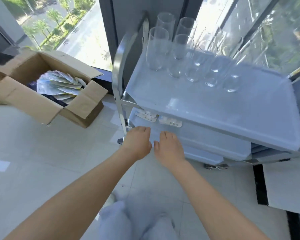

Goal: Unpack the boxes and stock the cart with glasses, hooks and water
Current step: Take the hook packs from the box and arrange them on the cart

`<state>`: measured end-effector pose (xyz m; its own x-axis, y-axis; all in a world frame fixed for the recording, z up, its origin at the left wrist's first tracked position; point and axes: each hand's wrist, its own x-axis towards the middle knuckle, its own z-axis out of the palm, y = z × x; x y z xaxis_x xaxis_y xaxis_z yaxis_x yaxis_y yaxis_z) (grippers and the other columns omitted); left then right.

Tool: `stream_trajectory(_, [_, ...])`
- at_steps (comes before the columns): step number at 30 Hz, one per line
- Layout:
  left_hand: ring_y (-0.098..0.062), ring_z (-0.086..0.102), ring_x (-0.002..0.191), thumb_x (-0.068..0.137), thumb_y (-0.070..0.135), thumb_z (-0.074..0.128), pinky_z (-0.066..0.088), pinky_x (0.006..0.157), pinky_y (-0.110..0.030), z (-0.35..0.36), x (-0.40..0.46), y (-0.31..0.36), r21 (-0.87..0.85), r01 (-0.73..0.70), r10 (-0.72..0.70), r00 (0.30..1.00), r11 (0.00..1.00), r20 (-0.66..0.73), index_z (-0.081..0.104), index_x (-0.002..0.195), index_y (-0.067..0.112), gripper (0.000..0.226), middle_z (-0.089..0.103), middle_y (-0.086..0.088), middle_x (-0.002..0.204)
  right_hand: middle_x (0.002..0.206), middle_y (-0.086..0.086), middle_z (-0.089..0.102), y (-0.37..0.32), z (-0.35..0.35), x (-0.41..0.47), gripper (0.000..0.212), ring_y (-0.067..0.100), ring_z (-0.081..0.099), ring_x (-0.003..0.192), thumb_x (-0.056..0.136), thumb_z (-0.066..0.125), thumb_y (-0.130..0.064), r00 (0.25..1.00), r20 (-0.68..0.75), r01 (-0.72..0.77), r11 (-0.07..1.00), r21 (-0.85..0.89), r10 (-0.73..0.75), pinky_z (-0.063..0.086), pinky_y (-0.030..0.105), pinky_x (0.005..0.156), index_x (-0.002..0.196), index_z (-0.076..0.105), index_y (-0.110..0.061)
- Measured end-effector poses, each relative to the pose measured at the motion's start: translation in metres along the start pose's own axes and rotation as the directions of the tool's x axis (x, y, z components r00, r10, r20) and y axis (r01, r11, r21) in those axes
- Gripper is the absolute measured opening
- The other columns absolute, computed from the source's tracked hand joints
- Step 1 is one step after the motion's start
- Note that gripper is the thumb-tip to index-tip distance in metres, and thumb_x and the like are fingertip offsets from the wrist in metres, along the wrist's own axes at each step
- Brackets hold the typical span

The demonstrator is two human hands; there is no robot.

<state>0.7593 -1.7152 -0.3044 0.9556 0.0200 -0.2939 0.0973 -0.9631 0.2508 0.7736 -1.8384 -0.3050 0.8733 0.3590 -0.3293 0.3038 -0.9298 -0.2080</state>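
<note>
A steel cart (119, 70) stands by the window with white trays on its shelves. Several clear glasses (157, 49) stand on the top tray (215, 108). On the middle tray (215, 134) lie hook packs (170, 121), two groups near its left end. My left hand (138, 142) and my right hand (168, 146) reach side by side toward the front edge of the middle tray, fingers pointing at it and holding nothing. An open cardboard box (47, 104) on the floor to the left holds several more hook packs (61, 84).
Large windows rise behind the cart and the box. The floor is pale tile with a black strip (260, 184) at the right. My knees in light trousers (137, 222) show at the bottom. A lower tray (203, 155) sits under the middle one.
</note>
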Motion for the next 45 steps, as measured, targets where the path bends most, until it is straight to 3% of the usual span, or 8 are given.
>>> stream_trajectory(8, [-0.02,0.044,0.123,0.096,0.033,0.041,0.036,0.094,-0.029,-0.117,-0.084,-0.101,-0.076,0.175,-0.182,0.978,0.982,-0.098,0.044,0.134,0.016,0.042,0.049,0.0,0.134,0.117,0.009,0.054,-0.151,-0.097,-0.006,0.048,0.027,0.047,0.112,0.095,0.018,-0.036,0.965,-0.007,0.26,0.964,-0.057,-0.261,0.036,0.035,0.087,0.112,0.051,-0.006])
stream_trajectory(17, [-0.024,0.051,0.111,0.093,0.034,0.043,0.041,0.085,-0.034,-0.188,-0.104,-0.282,-0.057,0.314,-0.319,0.934,0.948,-0.16,0.054,0.114,0.015,0.03,0.056,-0.002,0.118,0.116,0.007,0.052,-0.332,-0.09,0.054,0.026,0.025,0.044,0.112,0.096,0.037,-0.028,0.94,-0.071,0.33,0.941,-0.07,-0.335,0.035,0.034,0.087,0.108,0.049,-0.009])
stream_trajectory(24, [-0.024,0.048,0.117,0.095,0.033,0.041,0.041,0.091,-0.034,-0.205,-0.059,-0.389,-0.094,0.365,-0.372,0.924,0.926,-0.088,0.051,0.123,0.015,0.035,0.053,-0.003,0.123,0.118,0.005,0.051,-0.407,-0.077,0.143,0.026,0.025,0.043,0.113,0.095,0.038,-0.027,0.936,-0.023,0.347,0.931,-0.11,-0.351,0.035,0.033,0.088,0.109,0.05,-0.01])
stream_trajectory(29, [-0.024,0.05,0.114,0.096,0.029,0.04,0.041,0.088,-0.033,-0.229,0.01,-0.469,-0.12,0.396,-0.404,0.914,0.91,-0.046,0.054,0.122,0.014,0.033,0.054,-0.003,0.122,0.068,0.003,0.057,-0.468,-0.077,0.235,0.03,0.026,0.06,0.065,0.073,0.033,-0.025,0.944,-0.068,0.321,0.946,-0.046,-0.324,0.037,0.028,0.048,0.066,0.057,-0.009])
stream_trajectory(33, [-0.025,0.052,0.109,0.096,0.028,0.04,0.043,0.085,-0.034,-0.25,0.066,-0.533,-0.144,0.42,-0.425,0.905,0.896,-0.004,0.056,0.117,0.012,0.031,0.057,-0.004,0.117,0.106,0.008,0.055,-0.498,-0.067,0.301,0.024,0.027,0.047,0.103,0.093,0.036,-0.023,0.949,0.067,0.308,0.951,0.031,-0.31,0.035,0.033,0.077,0.097,0.053,-0.007])
stream_trajectory(37, [-0.025,0.055,0.106,0.096,0.025,0.042,0.045,0.083,-0.034,-0.254,0.123,-0.593,-0.267,0.429,-0.427,0.902,0.863,0.07,0.059,0.116,0.011,0.03,0.058,-0.008,0.117,0.106,0.008,0.053,-0.528,-0.062,0.358,0.012,0.026,0.045,0.104,0.096,0.037,-0.023,0.965,0.104,0.22,0.961,0.168,-0.24,0.031,0.031,0.075,0.086,0.039,-0.016])
stream_trajectory(40, [-0.024,0.056,0.11,0.096,0.025,0.046,0.043,0.089,-0.032,-0.242,0.18,-0.642,-0.384,0.433,-0.405,0.901,0.816,0.155,0.058,0.122,0.009,0.033,0.059,-0.009,0.122,0.086,0.004,0.049,-0.551,-0.042,0.409,0.021,0.026,0.046,0.092,0.094,0.04,-0.021,0.978,0.186,0.017,0.933,0.36,-0.089,0.032,0.032,0.07,0.075,0.039,-0.013])
stream_trajectory(45, [-0.024,0.057,0.107,0.096,0.029,0.047,0.043,0.086,-0.03,-0.196,0.278,-0.737,-0.378,0.47,-0.37,0.876,0.798,0.309,0.062,0.115,0.012,0.03,0.066,-0.005,0.114,0.068,0.006,0.048,-0.594,0.023,0.502,0.027,0.025,0.044,0.068,0.093,0.041,-0.02,0.906,0.344,-0.416,0.658,0.628,0.245,0.029,0.033,0.063,0.072,0.05,-0.006])
